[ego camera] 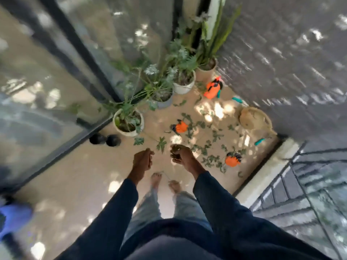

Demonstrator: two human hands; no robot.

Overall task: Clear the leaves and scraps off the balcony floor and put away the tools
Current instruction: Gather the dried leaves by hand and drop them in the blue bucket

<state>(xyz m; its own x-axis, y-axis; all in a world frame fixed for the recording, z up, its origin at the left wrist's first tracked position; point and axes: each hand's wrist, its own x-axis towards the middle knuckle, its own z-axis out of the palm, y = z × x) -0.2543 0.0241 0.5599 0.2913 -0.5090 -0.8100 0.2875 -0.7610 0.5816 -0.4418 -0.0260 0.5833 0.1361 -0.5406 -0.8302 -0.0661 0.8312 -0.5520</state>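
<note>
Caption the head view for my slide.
Person's left hand pinches a leafy stem, right hand grips gathered leaves; cuttings and teal-handled tools litter the balcony floor.

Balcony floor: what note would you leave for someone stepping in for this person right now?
Right hand grips a clump of leaves.
Left hand is curled; whether it holds anything is too blurred to tell.
Many loose leaves lie on the floor between the pots and the basket.
Teal-handled tools and orange items lie out there too.
Done: one handful gathered. Left: the other leaves and every tool.
</note>
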